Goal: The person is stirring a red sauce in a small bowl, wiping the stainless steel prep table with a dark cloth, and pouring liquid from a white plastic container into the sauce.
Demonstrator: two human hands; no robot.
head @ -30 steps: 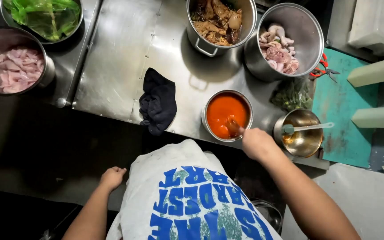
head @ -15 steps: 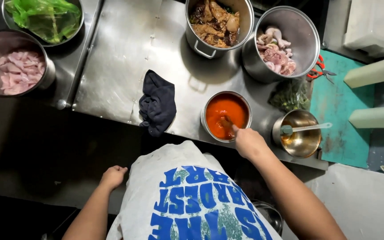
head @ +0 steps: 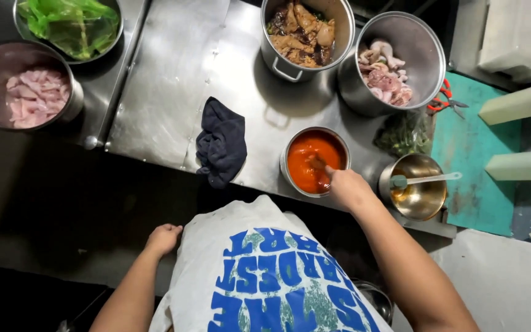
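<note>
My right hand (head: pixel 348 187) grips a spoon (head: pixel 318 166) whose bowl is dipped in orange-red sauce inside a round steel bowl (head: pixel 290 147) at the front edge of the steel counter (head: pixel 179 74). My left hand (head: pixel 163 238) hangs below the counter beside my white shirt with blue print, fingers curled, holding nothing. A dark blue cloth (head: pixel 221 142) lies crumpled just left of the sauce bowl.
Behind the sauce bowl stand a pot of cooked brown meat (head: pixel 302 31) and a pot of raw pale meat (head: pixel 388 67). A small steel bowl with a ladle (head: pixel 419 190) is right. A bowl of pink meat (head: pixel 32 98) and greens (head: pixel 69 24) sit left. Squeeze bottles (head: pixel 520 104) lie right.
The spoon in my right hand has shifted a little within the sauce. My left hand has stayed by my side.
</note>
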